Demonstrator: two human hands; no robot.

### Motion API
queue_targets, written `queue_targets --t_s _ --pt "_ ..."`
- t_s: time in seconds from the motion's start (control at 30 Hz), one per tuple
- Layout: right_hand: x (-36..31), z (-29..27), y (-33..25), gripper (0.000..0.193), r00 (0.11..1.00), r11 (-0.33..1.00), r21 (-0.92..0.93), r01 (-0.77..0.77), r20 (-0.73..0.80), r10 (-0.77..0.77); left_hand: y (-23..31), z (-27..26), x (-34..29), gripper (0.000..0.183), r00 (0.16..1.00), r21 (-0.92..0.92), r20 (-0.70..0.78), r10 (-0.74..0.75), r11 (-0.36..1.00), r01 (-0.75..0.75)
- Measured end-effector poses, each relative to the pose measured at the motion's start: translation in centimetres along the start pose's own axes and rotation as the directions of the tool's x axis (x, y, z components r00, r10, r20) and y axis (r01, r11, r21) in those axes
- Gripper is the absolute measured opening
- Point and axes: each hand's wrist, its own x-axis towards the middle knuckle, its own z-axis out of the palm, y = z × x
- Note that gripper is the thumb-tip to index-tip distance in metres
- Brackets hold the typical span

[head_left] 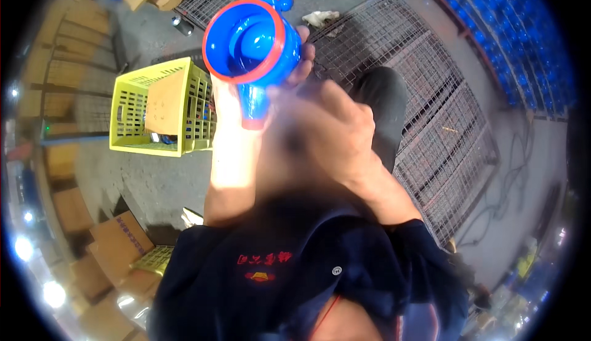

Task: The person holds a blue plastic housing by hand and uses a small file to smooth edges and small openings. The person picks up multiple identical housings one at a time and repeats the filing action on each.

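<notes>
A blue hollow metal fitting (252,42), probably a valve or pipe body, is held up in front of me. Its round open end has an orange-red rim and faces the camera. One short branch with an orange-red end points toward me, and another sticks out on the far side. My left hand (228,97) grips it from beneath and behind, its fingertips showing around the right side. Close by on the right, my right hand (345,128) is closed, its fingers curled and partly blurred. Whether anything is inside that hand is hidden.
A yellow-green plastic crate (184,107) with cardboard in it stands on the left. Wire mesh panels (425,107) lie on the floor at right. Many blue pieces (511,33) are stacked at far right. Cardboard boxes (120,245) sit at lower left.
</notes>
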Motion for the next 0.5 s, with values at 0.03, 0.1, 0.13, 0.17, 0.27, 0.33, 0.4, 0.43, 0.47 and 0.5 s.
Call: queue_targets --t_s 0.03,0.1,0.13,0.17,0.27,0.33,0.4,0.43,0.47,0.5 --pt "-0.3 -0.2 -0.2 0.056 0.999 1.0 -0.019 0.022 0.027 -0.021 0.0 0.0 0.1 0.07 1.0 0.001 0.005 0.002 1.0 -0.002" --pt "0.2 -0.6 -0.2 0.056 0.997 0.998 -0.039 0.058 0.056 -0.056 0.1 0.0 0.4 0.073 0.998 -0.001 -0.044 0.047 0.999 -0.047" --pt "0.6 -0.4 -0.2 0.055 0.999 1.0 -0.011 0.013 0.045 -0.012 0.1 0.1 0.4 0.074 0.995 -0.002 -0.074 0.065 0.998 -0.066" --pt "0.6 -0.4 -0.1 0.056 0.998 0.998 -0.051 0.041 0.045 -0.039 0.5 0.1 0.5 0.074 0.992 0.091 -0.09 0.091 0.992 -0.083" --pt "0.2 -0.4 -0.1 0.057 0.995 0.995 -0.074 0.071 0.07 -0.066 0.6 -0.4 -0.1 0.074 0.997 0.111 -0.043 0.064 0.992 -0.058" --pt "1.0 -0.2 0.1 0.056 0.999 0.999 -0.005 0.039 0.029 -0.039 0.3 -0.1 0.2 0.073 0.991 0.088 -0.079 0.104 0.991 -0.096" --pt "0.4 0.0 0.2 0.057 0.999 0.999 -0.009 0.053 0.0 -0.053 0.2 -0.2 0.0 0.072 0.995 0.134 -0.053 0.089 0.988 -0.082" --pt "0.3 -0.1 0.1 0.057 0.999 0.999 -0.009 0.054 -0.001 -0.054 0.2 -0.2 0.0 0.072 0.995 0.134 -0.052 0.089 0.988 -0.082" --pt "0.3 -0.2 0.0 0.058 0.998 0.998 -0.024 0.059 0.024 -0.058 0.2 -0.2 0.1 0.073 0.993 0.136 -0.077 0.092 0.987 -0.081" --pt "0.3 -0.3 -0.1 0.059 0.997 0.997 -0.039 0.065 0.049 -0.063 0.3 -0.2 0.2 0.073 0.99 0.138 -0.103 0.094 0.987 -0.079"
